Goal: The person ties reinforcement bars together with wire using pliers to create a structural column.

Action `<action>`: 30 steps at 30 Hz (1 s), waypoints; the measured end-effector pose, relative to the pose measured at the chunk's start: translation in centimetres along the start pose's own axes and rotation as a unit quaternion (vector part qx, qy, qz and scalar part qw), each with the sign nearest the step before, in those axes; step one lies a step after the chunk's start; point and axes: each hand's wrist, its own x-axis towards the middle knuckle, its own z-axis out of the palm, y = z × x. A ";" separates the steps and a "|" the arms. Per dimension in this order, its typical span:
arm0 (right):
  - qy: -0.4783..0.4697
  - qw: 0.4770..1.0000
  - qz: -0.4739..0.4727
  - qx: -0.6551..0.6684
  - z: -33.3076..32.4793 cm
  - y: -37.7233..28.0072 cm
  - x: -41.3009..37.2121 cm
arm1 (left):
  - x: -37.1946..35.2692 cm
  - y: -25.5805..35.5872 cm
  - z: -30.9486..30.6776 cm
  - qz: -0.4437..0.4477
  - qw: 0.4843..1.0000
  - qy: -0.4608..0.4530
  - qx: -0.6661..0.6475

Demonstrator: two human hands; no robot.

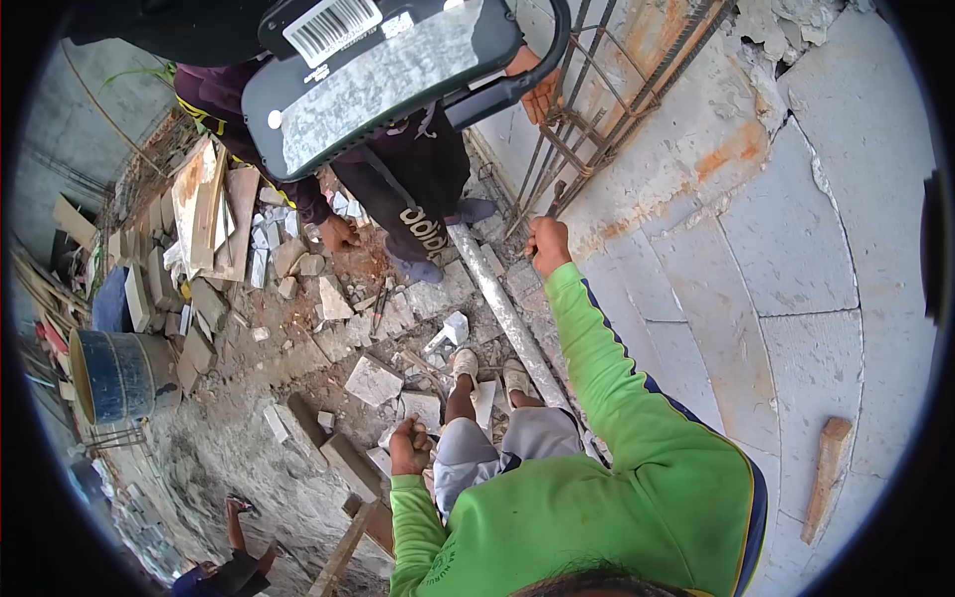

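My right hand is closed around a short, dark, narrow tool, whose tip reaches up to the foot of the rebar cage beside the wall. My left hand hangs low near my knee, fingers curled in a fist above broken blocks; what it holds, if anything, I cannot tell. A pale, mortar-splashed pipe slants across the ground between my right arm and my feet. Facing me, a person in dark clothes has one hand near the cage and the other low over the rubble.
A grey block wall rises on the right, with a wooden piece against it. Rubble and broken blocks lie around my feet. On the left are a blue drum and stacked boards. Another person is at lower left.
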 end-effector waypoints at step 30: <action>0.150 0.949 -0.277 -0.019 6.8 -0.3 5.4 | 0.6 3.4 -5.2 0.006 0.998 0.024 -0.053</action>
